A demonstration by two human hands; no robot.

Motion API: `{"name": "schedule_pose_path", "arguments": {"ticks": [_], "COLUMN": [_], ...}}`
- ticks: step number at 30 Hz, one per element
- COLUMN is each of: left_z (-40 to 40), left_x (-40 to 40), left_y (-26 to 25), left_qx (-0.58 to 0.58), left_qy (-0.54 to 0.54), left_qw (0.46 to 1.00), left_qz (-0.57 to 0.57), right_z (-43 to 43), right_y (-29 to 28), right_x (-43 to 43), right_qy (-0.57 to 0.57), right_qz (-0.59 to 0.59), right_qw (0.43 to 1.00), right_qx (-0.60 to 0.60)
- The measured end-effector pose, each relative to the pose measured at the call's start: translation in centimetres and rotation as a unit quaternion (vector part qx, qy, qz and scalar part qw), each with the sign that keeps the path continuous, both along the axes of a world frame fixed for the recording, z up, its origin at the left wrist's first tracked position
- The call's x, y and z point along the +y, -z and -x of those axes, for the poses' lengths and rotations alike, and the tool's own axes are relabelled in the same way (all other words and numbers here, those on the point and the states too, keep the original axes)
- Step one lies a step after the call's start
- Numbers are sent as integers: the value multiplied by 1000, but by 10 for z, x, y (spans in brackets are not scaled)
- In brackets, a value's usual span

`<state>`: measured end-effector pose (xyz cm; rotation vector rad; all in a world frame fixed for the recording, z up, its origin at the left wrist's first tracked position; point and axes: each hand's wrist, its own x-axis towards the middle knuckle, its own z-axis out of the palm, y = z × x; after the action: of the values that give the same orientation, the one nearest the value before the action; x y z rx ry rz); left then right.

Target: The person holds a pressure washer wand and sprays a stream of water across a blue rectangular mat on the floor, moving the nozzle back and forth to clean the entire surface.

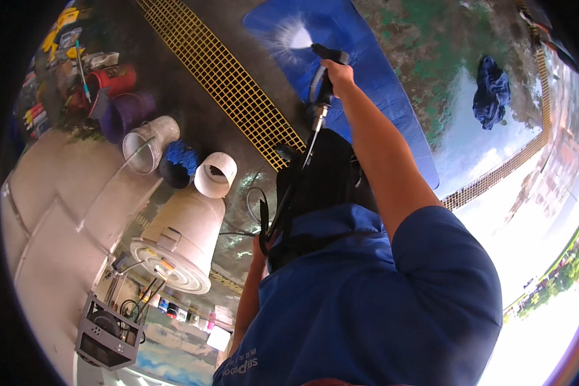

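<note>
My right hand [338, 75] is closed around the grip of a black pressure-washer spray gun [326, 87]. From its nozzle a white fan of water [300, 37] strikes a flat blue mat [381, 91] on the wet floor. A metal coupling joins the gun's lower end to a dark hose [296, 190] that runs down along my body. Low on the other side, my left hand [259, 248] is beside the looped black hose, partly hidden, and its fingers do not show clearly.
A yellow floor grating [222, 77] crosses beside the mat. White buckets [217, 174], a purple bucket [120, 116], a red bucket [111, 79] and a large lidded bin [186, 227] stand or lie nearby. Dark blue cloth [491, 94] lies on the wet floor.
</note>
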<state>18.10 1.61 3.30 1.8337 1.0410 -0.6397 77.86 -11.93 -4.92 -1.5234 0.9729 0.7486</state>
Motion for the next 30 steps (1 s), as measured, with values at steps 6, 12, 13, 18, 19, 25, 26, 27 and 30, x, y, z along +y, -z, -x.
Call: {"name": "schedule_pose_path", "arguments": {"ticks": [6,12,13,18,19,25,26,27,30], "left_z": [-64,-12,-20,-49,-5,99,77,51,-23], "left_x": [4,8,6,-6,-6,-15,-16,-16,-9], "left_y": [-52,-52,-55,-82,-72,-25,-38,-52,-84], "left_qx": [75,90,88,135,144,135,127,119,147], "left_qy": [68,-46,-47,-34,-109,-143,-128,-110,-106], "left_qw": [995,995,995,990,983,980,983,986,982], "left_qz": [-19,13,19,13,33,27,37,48,57], "right_z": [-4,20,27,68,74,75,73,70,65], "right_y": [3,-13,-10,42,30,9,7,7,26], "right_x": [55,54,38,-18,-6,35,43,49,30], "right_qy": [-87,-38,-14,1,-5,-22,-31,-38,3], "right_qz": [-16,18,20,98,76,3,-13,-27,-47], "right_qw": [996,999,999,994,995,998,998,998,998], "right_qx": [-16,24,32,54,68,58,54,50,41]}}
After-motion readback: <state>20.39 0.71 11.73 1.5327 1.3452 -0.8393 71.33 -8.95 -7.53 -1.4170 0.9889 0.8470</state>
